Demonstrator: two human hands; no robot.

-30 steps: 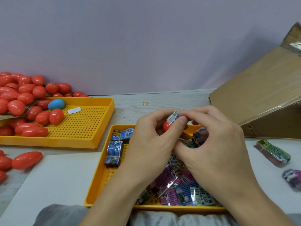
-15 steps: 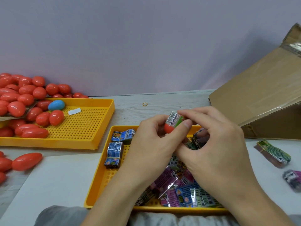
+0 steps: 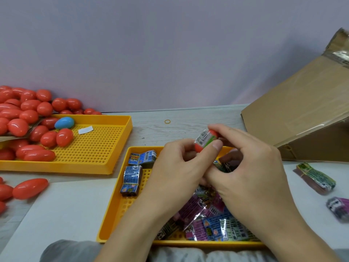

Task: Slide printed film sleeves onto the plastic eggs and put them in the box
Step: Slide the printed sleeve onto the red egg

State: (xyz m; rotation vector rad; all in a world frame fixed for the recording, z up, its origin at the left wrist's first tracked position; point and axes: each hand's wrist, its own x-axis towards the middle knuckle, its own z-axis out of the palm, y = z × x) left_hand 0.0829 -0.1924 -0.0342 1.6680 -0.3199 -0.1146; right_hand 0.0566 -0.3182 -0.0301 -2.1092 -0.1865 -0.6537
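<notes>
A red plastic egg (image 3: 204, 141) with a printed film sleeve around its middle is held above the near yellow tray (image 3: 120, 205). My left hand (image 3: 179, 171) pinches its lower end, thumb on the sleeve. My right hand (image 3: 251, 167) pinches the egg's upper end with curled fingers. Loose printed sleeves (image 3: 209, 222) and banded sleeve bundles (image 3: 132, 178) lie in that tray. The cardboard box (image 3: 302, 118) stands at the right, tipped on its side.
A second yellow tray (image 3: 105, 148) at the left holds red eggs (image 3: 47, 137) and one blue egg (image 3: 64, 122). More red eggs (image 3: 30, 188) lie on the table at the far left. Two sleeve bundles (image 3: 317, 178) lie right of the near tray. A rubber band (image 3: 167, 121) lies behind.
The sleeve has slid further along the egg, from its tip to its middle. The egg has turned and risen a little between both hands.
</notes>
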